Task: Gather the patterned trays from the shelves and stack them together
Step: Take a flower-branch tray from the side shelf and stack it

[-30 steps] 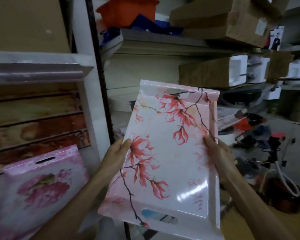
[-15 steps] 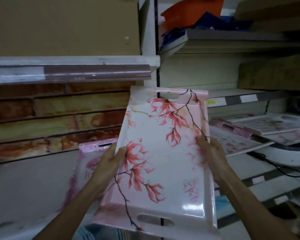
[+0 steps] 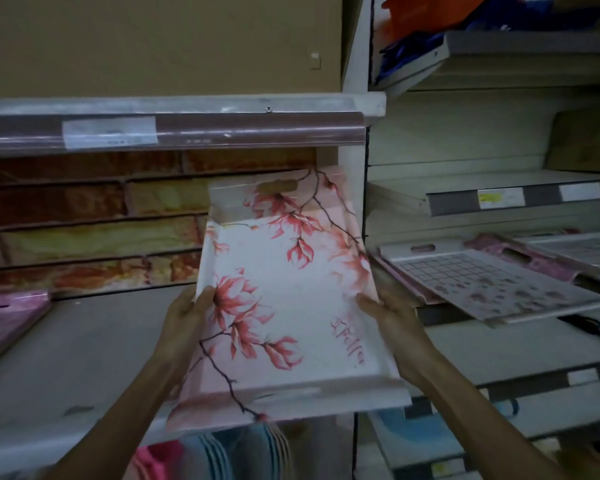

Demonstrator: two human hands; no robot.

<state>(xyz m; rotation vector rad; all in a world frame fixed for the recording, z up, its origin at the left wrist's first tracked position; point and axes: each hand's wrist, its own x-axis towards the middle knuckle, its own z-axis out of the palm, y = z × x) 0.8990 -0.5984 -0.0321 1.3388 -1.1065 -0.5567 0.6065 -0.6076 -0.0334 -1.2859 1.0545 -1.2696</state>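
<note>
Head view: we held the floral tray [image 3: 284, 299] by its long edges, left hand [image 3: 184, 323] and right hand [image 3: 395, 327] each gripping a side, tray tilted up in front of the left shelf [image 3: 94, 344]. Since a second ago our view had swung left and the tray had moved toward that bay; the pink tray [image 3: 7, 320] now sat at the far left edge. More patterned trays [image 3: 482, 282] lay on the right shelf. Likely stacking next; gathering only partly done.
</note>
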